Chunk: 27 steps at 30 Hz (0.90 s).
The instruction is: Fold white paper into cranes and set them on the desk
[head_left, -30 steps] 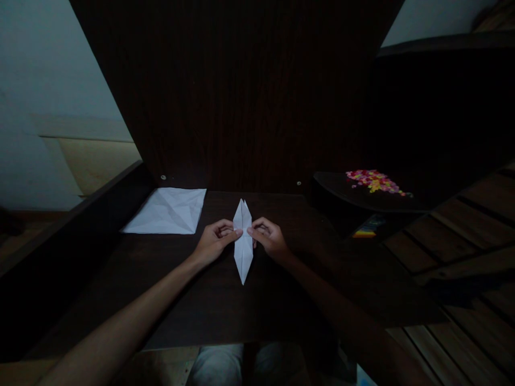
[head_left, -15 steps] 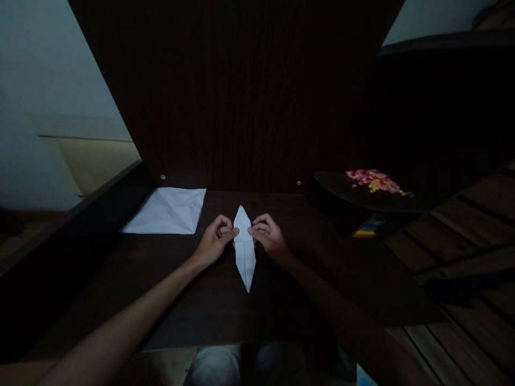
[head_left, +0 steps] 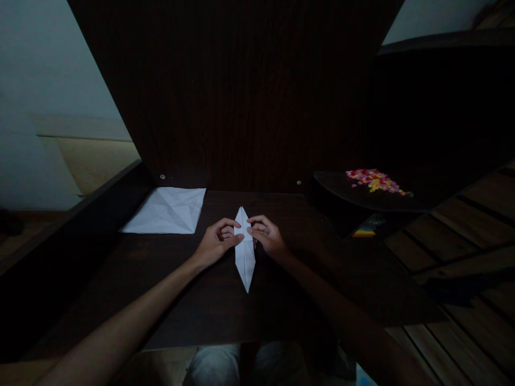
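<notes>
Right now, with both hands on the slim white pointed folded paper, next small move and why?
Probably press the folded paper flat along its upper centre line: the left hand and right hand hold opposite long edges there, thumbs on top near that line.

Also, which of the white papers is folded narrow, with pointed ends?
The folded paper between the left hand and right hand; the wider, creased paper lies apart at the left.

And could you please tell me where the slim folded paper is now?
In the head view, the slim folded paper is just below the middle, held between the left hand and the right hand, right of the creased white sheet.
</notes>
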Tool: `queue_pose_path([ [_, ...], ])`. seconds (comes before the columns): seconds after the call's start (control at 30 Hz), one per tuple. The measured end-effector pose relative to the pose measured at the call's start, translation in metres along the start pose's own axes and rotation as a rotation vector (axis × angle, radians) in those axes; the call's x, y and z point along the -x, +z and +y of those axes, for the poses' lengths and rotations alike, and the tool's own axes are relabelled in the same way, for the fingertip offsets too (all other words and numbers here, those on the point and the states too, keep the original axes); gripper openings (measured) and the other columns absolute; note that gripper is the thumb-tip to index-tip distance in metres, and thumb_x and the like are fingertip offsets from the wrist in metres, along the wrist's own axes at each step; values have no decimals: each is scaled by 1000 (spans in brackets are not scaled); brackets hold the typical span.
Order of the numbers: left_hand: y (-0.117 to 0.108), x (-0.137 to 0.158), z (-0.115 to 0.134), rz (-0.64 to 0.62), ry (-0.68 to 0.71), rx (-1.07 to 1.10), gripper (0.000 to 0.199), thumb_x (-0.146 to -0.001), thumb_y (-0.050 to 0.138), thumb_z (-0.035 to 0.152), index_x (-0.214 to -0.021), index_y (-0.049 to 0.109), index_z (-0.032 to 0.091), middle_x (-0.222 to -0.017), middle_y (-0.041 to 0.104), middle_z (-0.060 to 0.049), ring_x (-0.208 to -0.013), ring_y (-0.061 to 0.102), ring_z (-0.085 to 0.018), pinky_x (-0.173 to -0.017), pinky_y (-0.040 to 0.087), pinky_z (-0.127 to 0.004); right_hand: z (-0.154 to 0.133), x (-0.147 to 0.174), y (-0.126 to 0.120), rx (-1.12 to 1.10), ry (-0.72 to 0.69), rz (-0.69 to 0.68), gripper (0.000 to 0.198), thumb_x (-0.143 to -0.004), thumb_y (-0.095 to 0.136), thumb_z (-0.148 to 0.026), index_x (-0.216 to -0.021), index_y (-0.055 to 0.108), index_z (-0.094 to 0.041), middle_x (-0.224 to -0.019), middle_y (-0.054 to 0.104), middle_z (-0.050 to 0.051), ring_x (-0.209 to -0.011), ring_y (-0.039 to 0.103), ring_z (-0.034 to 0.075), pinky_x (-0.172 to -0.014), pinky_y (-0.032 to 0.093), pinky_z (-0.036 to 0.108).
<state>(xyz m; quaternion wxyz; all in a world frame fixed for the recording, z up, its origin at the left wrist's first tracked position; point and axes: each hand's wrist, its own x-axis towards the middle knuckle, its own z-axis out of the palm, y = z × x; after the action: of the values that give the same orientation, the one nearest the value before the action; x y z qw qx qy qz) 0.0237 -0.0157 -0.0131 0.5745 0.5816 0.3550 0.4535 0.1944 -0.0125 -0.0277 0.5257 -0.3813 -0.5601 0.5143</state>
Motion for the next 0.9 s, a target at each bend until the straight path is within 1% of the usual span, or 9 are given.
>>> queue_pose_path([
  [0.07, 0, 0, 1, 1, 3, 8, 32, -65, 75, 28, -88, 56, 15, -60, 52, 6, -53, 50, -6, -53, 39, -19, 0, 0, 0, 5, 6, 0, 25, -71, 65, -34, -89, 54, -20, -53, 51, -8, -42, 48, 8, -41, 40, 21],
  [0.2, 1, -1, 0, 17, -3, 5, 32, -64, 75, 29, -88, 59, 14, -60, 54, 5, -54, 52, -8, -54, 41, -20, 0, -1, -1, -14, 26, 10, 26, -68, 68, -37, -80, 53, -19, -52, 52, -7, -41, 49, 8, -40, 42, 21],
  [0.4, -1, -3, -4, 49, 19, -75, 25, -67, 73, 31, -82, 66, 13, -70, 63, -1, -64, 58, -11, -62, 45, -22, 0, -2, -2, -36, 18, 29, 26, -67, 69, -36, -79, 54, -19, -56, 53, -6, -43, 50, 8, -41, 44, 21],
  [0.47, -2, -3, -5, 61, 0, -91, 27, -67, 73, 32, -85, 67, 13, -70, 65, -2, -63, 59, -12, -62, 46, -24, 0, -1, -1, -34, 10, 8, 28, -66, 70, -33, -83, 54, -19, -61, 53, -5, -47, 51, 8, -43, 45, 21],
  [0.6, -3, -2, -7, 65, -30, -28, 43, -62, 77, 29, -99, 65, 13, -74, 67, -4, -68, 62, -15, -66, 49, -27, -1, 2, 0, -8, -9, -31, 36, -60, 74, -28, -90, 56, -20, -71, 53, -3, -59, 52, 10, -47, 48, 22],
  [0.7, -1, -1, -6, 52, -17, 4, 48, -60, 79, 26, -103, 63, 13, -80, 68, -4, -72, 63, -15, -70, 50, -28, -1, 4, 0, 19, -30, -18, 32, -62, 73, -27, -89, 57, -19, -72, 52, -1, -64, 52, 11, -53, 48, 22],
  [0.8, 0, 0, -3, 44, 14, -52, 46, -63, 77, 26, -105, 64, 15, -78, 65, -2, -69, 60, -12, -68, 49, -25, -2, 5, 0, 63, -72, 11, 27, -67, 69, -26, -90, 59, -19, -75, 54, 0, -68, 52, 11, -60, 48, 23],
  [0.83, 0, 1, -2, 48, 30, -82, 44, -64, 76, 26, -106, 64, 16, -80, 65, -2, -69, 59, -12, -67, 49, -24, -3, 6, 0, 83, -89, 19, 25, -69, 68, -26, -92, 60, -19, -77, 55, 1, -69, 52, 11, -62, 48, 23],
  [0.9, 1, 1, 0, 57, 79, -147, 39, -68, 73, 29, -105, 66, 18, -92, 63, -5, -74, 59, -13, -68, 50, -24, -4, 7, 1, 141, -140, 31, 23, -73, 64, -27, -94, 61, -19, -80, 56, 2, -70, 52, 12, -62, 47, 24],
])
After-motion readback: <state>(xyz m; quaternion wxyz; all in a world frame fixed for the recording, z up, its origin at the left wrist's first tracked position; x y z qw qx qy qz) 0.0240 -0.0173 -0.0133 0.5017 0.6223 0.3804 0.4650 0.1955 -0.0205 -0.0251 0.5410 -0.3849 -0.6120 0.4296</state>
